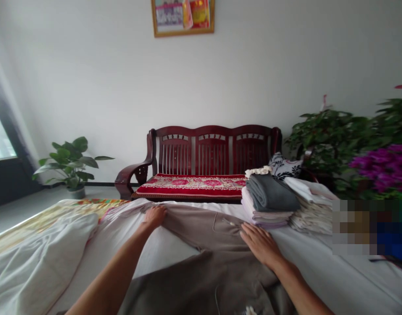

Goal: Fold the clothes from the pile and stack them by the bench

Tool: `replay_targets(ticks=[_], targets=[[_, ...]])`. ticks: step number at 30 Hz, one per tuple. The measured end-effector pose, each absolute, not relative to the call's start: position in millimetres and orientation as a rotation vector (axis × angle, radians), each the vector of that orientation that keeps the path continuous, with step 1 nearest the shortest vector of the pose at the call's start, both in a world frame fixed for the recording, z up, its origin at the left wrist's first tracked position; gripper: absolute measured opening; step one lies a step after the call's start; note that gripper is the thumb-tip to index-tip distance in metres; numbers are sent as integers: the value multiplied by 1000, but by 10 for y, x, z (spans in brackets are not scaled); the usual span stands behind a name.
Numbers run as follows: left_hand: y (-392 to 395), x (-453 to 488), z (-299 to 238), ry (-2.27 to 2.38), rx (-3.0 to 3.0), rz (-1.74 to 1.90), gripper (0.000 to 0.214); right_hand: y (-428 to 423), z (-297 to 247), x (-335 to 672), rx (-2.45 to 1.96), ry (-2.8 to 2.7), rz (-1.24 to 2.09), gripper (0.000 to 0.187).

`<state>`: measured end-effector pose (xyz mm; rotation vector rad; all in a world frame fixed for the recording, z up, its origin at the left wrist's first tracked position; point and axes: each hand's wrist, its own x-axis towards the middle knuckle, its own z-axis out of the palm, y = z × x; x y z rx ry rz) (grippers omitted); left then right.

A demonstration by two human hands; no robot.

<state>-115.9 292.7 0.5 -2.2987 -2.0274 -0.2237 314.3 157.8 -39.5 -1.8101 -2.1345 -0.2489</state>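
A pair of brown-grey trousers (220,267) lies spread on the white sheet, its two legs apart toward the left. Thin pale cords hang on the cloth. My left hand (156,216) rests on the end of the far leg, fingers laid over the fabric. Flat on the trousers' far right edge lies my right hand (260,245), its fingers stretched out, beside a small light-coloured cord end or tag. The near part of the trousers runs out of view at the bottom.
Right of the trousers stand folded clothes (273,194) and another light folded stack (311,214). Pale cloth (46,262) lies at left. Beyond are a dark red wooden bench (209,153), a potted plant (74,164) and purple flowers (385,168).
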Motion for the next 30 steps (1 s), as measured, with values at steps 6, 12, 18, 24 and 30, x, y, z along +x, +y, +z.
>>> replay_targets(ticks=[6, 12, 18, 24, 30], targets=[[3111, -1194, 126, -1981, -2246, -280, 42, 1573, -310, 3146, -1793, -1913, -273, 47], [3387, -1193, 74, -1902, -2357, -181, 65, 1502, -243, 3112, -2014, -1742, -365, 45], [3490, -1269, 174, -1793, -2392, -106, 46, 1455, -125, 3087, -2223, -1543, -226, 38], [3296, -1379, 382, -1595, -2431, -124, 22, 1386, 15, 3107, -2344, -1554, -148, 45], [2928, -1627, 619, -1507, -2460, -313, 28, 1338, 93, 3234, -2313, -1692, -79, 51]])
